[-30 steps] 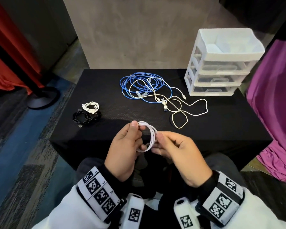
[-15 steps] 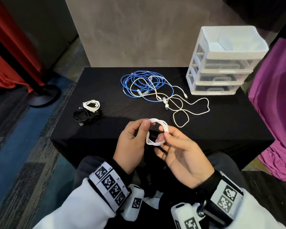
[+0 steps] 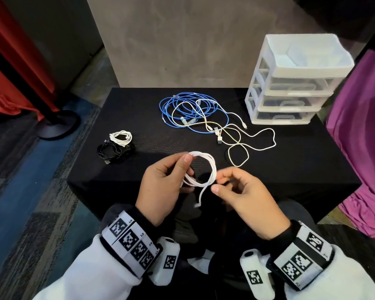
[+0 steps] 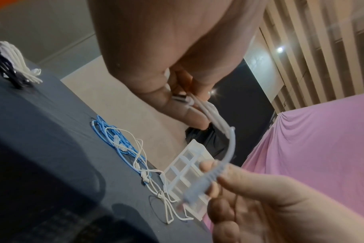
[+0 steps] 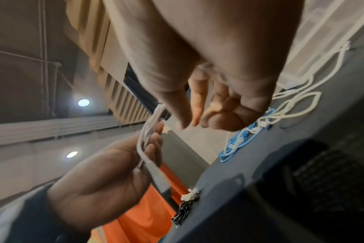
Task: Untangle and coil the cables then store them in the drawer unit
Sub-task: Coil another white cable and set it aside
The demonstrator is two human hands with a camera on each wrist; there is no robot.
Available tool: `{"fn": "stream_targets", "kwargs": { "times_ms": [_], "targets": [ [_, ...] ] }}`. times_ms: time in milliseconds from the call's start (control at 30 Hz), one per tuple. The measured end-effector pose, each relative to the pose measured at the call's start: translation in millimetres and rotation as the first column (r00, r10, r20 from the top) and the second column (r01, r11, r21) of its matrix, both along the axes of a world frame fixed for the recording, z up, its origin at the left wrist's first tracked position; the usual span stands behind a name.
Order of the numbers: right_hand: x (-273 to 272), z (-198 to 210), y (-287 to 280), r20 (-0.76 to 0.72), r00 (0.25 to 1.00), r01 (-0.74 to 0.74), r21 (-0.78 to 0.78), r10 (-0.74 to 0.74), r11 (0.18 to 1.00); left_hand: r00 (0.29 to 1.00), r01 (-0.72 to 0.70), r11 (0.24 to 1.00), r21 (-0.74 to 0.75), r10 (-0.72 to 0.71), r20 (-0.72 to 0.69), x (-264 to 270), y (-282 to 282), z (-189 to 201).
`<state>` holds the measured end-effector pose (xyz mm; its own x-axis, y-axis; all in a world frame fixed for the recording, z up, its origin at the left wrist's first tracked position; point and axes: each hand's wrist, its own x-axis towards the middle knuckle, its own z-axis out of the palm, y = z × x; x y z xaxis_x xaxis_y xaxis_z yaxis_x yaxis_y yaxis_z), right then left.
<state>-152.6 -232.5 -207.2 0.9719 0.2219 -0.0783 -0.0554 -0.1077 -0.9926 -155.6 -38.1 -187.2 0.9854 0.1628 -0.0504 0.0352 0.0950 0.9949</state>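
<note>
Cable in hand: white coiled cable [image 3: 204, 169] sits between my two hands above the near edge of the worktop [image 3: 290, 161], with one loose end hanging down from the bottom of the coil.
Left hand: my left hand [image 3: 162, 187] grips the left side of the coil, thumb on top and the other fingers [image 5: 154, 144] curled round the bundled strands.
Right hand: my right hand [image 3: 245, 198] is at the right side of the coil; thumb and forefinger nip the strands there, the remaining fingers loosely bent.
Connector: in the left wrist view a plug end [image 4: 194, 191] lies blurred against my right fingers.
Finished coils: a small white coil [image 3: 121, 137] and a black coil [image 3: 115, 150] lie touching each other on the left part of the worktop.
Tangle: blue cable [image 3: 188, 109] lies in loose loops further back, with cream-white cables [image 3: 236, 139] crossing over it and trailing toward me and to the right.
Drawer unit: white drawer unit [image 3: 294, 83] stands at the far right corner of the worktop, three clear drawers closed, open tray on top.
Surroundings: red curtain [image 3: 11, 68] far left, purple cloth [image 3: 364, 137] to the right.
</note>
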Motion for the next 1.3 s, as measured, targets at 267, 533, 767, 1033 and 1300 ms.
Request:
{"fn": "stream_targets", "kwargs": {
  "times_ms": [267,533,767,1033,1300],
  "targets": [
    [-17,11,16,-0.26,0.965,0.047,0.278,0.028,0.959,0.988,-0.114,0.984,0.134,0.099,0.12,0,-8,-2],
    [-7,12,25,-0.49,0.871,0.315,0.506,-0.033,0.803,0.99,-0.049,0.988,0.144,0.029,0.14,-9,-23,-6],
    [-1,6,21,-0.574,0.817,0.306,0.333,-0.066,0.892,0.981,-0.044,0.98,0.194,0.005,0.196,-11,-28,-10],
    [-5,0,19,-0.61,0.792,0.267,0.379,0.022,0.886,0.965,-0.038,0.943,0.332,-0.051,0.255,-13,-29,-17],
    [1,9,20,-0.581,0.813,0.259,0.416,0.036,0.872,0.982,-0.121,0.954,0.276,0.074,0.173,-5,-25,-29]
  ]
}}
